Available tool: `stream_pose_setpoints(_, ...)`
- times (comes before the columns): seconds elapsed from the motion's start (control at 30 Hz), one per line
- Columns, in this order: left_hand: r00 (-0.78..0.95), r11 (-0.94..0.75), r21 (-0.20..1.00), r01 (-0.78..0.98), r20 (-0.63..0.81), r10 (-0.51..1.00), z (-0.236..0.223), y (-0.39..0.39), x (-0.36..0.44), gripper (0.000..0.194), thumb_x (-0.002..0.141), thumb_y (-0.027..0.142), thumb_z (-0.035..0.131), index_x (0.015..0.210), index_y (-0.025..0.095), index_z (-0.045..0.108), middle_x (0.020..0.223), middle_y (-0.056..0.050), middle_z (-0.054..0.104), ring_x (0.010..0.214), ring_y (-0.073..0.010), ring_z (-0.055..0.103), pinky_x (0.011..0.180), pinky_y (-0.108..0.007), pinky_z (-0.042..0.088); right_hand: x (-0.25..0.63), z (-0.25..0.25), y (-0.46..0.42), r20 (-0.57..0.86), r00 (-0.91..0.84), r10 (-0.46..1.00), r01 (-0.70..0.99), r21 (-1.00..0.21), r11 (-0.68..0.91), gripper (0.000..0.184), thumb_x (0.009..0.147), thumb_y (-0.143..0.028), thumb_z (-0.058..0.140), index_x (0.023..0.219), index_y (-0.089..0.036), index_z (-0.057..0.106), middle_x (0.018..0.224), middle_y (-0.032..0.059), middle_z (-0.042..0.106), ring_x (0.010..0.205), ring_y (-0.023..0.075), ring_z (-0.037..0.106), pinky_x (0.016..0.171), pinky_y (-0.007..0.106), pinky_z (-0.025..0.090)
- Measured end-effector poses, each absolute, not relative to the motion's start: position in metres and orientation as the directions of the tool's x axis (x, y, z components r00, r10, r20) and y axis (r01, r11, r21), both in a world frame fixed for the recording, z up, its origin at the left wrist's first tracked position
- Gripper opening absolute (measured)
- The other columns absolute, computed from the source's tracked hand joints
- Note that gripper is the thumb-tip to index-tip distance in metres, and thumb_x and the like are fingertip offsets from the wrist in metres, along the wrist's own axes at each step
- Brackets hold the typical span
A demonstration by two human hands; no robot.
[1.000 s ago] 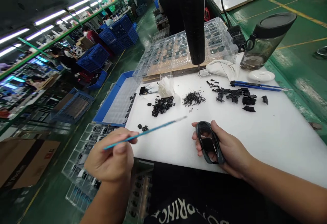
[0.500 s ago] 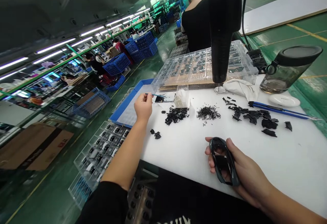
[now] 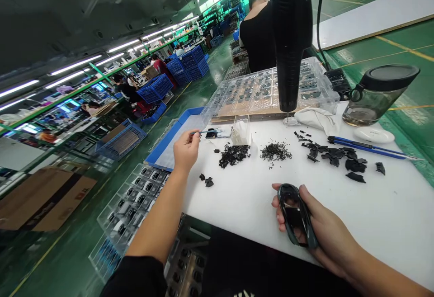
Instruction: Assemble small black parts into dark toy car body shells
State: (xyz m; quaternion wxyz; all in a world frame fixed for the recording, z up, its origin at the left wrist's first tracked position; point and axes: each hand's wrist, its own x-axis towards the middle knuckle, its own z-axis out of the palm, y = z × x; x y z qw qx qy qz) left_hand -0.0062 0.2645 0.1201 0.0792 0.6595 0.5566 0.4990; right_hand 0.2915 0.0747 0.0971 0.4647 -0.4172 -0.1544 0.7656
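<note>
A glossy black curved plastic shell [image 3: 294, 215] sits clenched in the right hand [image 3: 315, 229], over the near edge of the white foam tabletop [image 3: 356, 211]; the left hand [image 3: 186, 151] pinches a thin blue stick [image 3: 200, 132] beside a blue-rimmed tray [image 3: 162, 154]; black plastic scraps [image 3: 233, 156] lie in heaps between the hands; a blue-handled knife [image 3: 368, 148] lies beyond them; a hanging black power tool [image 3: 290, 48] points down at the far edge.

I saw a glossy black plastic shell [image 3: 294, 218] near right, a thin blue plastic stick [image 3: 200, 132] near left, a matt white foam worktop [image 3: 379, 215], a soft white cloth [image 3: 315, 120], and smooth clear plastic trays [image 3: 261, 93] far off.
</note>
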Motion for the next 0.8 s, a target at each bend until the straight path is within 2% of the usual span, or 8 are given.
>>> stream_pose_setpoints(0.07,-0.228,-0.401,0.741,0.538,0.586,0.778,0.120,0.255,-0.011,0.031,0.087,0.040,0.056,0.102,0.016,0.069,0.091,-0.008,0.072,0.071,-0.0142,0.067,0.068,-0.027,0.053,0.291,0.099,0.074,-0.501,-0.216,0.838,-0.587,-0.619,-0.522,0.050,0.091,-0.059,0.053,0.126,-0.024,0.057,0.096,0.0042,0.066,0.066,0.0181,0.059,0.061,0.027,0.050)
stream_pose_setpoints(0.2,-0.393,-0.497,0.833,0.243,0.553,0.734,0.130,0.222,-0.013,0.027,0.080,0.039,0.069,0.089,0.014,0.069,0.076,-0.004,0.070,0.059,-0.0118,0.064,0.061,-0.026,0.053,0.291,0.102,0.074,-0.528,-0.212,0.823,-0.577,-0.612,-0.541,0.051,0.090,-0.060,0.054,0.126,-0.025,0.057,0.095,0.0041,0.066,0.065,0.0174,0.059,0.057,0.026,0.048)
stream_pose_setpoints(0.37,-0.373,-0.549,0.836,-0.016,0.504,0.779,0.146,0.180,-0.002,0.020,0.079,0.033,0.073,0.083,0.014,0.069,0.071,-0.003,0.070,0.056,-0.0106,0.063,0.055,-0.023,0.050,0.293,0.097,0.074,-0.508,-0.230,0.830,-0.562,-0.627,-0.539,0.056,0.089,-0.064,0.053,0.126,-0.022,0.058,0.091,0.0051,0.065,0.068,0.0181,0.058,0.061,0.026,0.048)
stream_pose_setpoints(0.53,-0.288,-0.528,0.844,-0.099,0.483,0.827,0.154,0.154,0.012,0.016,0.079,0.032,0.075,0.081,0.016,0.072,0.069,-0.003,0.071,0.056,-0.0109,0.063,0.052,-0.022,0.049,0.293,0.092,0.072,-0.490,-0.238,0.839,-0.544,-0.648,-0.533,0.057,0.092,-0.065,0.047,0.128,-0.021,0.057,0.090,0.0064,0.065,0.066,0.0183,0.059,0.049,0.022,0.040)
stream_pose_setpoints(0.7,-0.162,-0.498,0.863,-0.082,0.481,0.861,0.158,0.130,0.035,0.013,0.078,0.031,0.076,0.079,0.019,0.073,0.066,-0.002,0.072,0.053,-0.0119,0.063,0.049,-0.024,0.051,0.291,0.092,0.072,-0.424,-0.262,0.867,-0.584,-0.645,-0.493,0.052,0.095,-0.060,0.045,0.124,-0.019,0.058,0.093,0.0066,0.065,0.069,0.0191,0.061,0.063,0.028,0.050)
stream_pose_setpoints(0.8,-0.086,-0.530,0.848,-0.025,0.526,0.846,0.158,0.120,0.046,0.009,0.081,0.029,0.074,0.081,0.020,0.075,0.069,-0.001,0.073,0.052,-0.0115,0.064,0.048,-0.023,0.052,0.289,0.097,0.072,-0.428,-0.252,0.868,-0.582,-0.650,-0.489,0.050,0.096,-0.059,0.044,0.122,-0.019,0.059,0.091,0.0064,0.065,0.067,0.0181,0.061,0.061,0.027,0.050)
